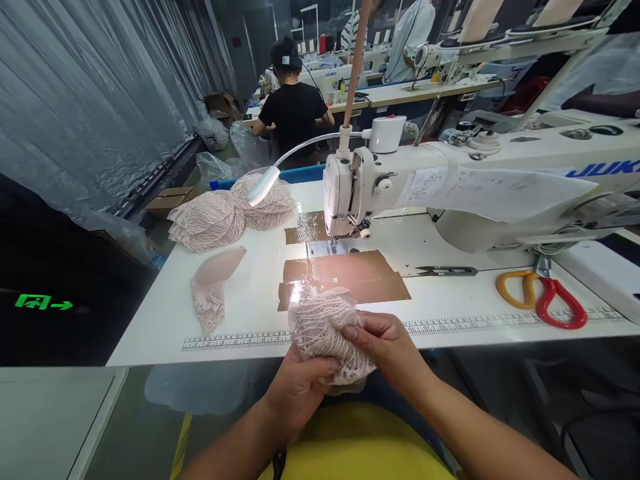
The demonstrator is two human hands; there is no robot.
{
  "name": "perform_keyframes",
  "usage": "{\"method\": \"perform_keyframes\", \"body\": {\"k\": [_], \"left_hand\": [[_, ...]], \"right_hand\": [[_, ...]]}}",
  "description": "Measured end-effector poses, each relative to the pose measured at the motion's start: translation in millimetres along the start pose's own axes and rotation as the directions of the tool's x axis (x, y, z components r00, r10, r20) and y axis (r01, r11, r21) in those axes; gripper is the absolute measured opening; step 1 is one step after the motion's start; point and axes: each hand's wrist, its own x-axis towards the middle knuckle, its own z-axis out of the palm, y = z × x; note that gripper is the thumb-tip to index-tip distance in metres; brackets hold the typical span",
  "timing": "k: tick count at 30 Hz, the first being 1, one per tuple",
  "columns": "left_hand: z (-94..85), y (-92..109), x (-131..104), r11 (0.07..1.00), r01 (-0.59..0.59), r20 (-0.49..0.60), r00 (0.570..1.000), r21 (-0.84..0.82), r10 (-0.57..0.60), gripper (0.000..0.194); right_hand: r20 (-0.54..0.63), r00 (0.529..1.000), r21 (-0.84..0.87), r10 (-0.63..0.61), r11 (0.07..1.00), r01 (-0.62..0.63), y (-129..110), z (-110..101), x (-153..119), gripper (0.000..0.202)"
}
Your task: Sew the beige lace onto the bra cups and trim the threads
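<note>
A bundle of pale pink lace pieces (325, 333) is held between both hands at the table's front edge, below the sewing machine. My left hand (300, 387) grips its lower left side, thumb on top. On the right side, my right hand (383, 343) pinches the lace between thumb and fingers. Two lace piles (207, 221) rest at the back left of the white table (260, 293). A single flat piece (213, 287), part lace and part smooth fabric, lies nearer. Brown tape (345, 270) covers the table in front of the needle.
The white sewing machine (390, 180) stands at centre right, its lamp (263, 187) over the piles. Thread snips (447, 271) and red-and-orange-handled scissors (560, 303) lie right. A person in black (290, 113) sits ahead; another person (410, 40) is behind.
</note>
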Motion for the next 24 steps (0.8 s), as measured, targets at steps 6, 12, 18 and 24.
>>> {"method": "perform_keyframes", "body": {"k": [6, 12, 18, 24], "left_hand": [[-26.9, 11, -11, 0.964, -0.038, 0.275, 0.961, 0.263, -0.037, 0.032], [-33.0, 70, -32, 0.613, -0.405, 0.371, 0.909, 0.678, 0.19, 0.031], [-16.6, 62, -17, 0.413, -0.308, 0.281, 0.951, 0.857, 0.127, 0.044], [-21.2, 49, -16, 0.363, -0.358, 0.331, 0.934, 0.86, 0.135, 0.024]], "right_hand": [[-0.266, 0.959, 0.145, -0.098, 0.979, 0.14, -15, -12, 4, 0.026], [0.155, 0.987, -0.179, 0.033, 0.984, -0.005, -25, -9, -4, 0.025], [0.287, 0.957, -0.408, -0.043, 0.899, 0.163, -15, 5, -7, 0.019], [0.223, 0.951, -0.46, -0.215, 0.837, 0.297, -14, 5, -4, 0.021]]}}
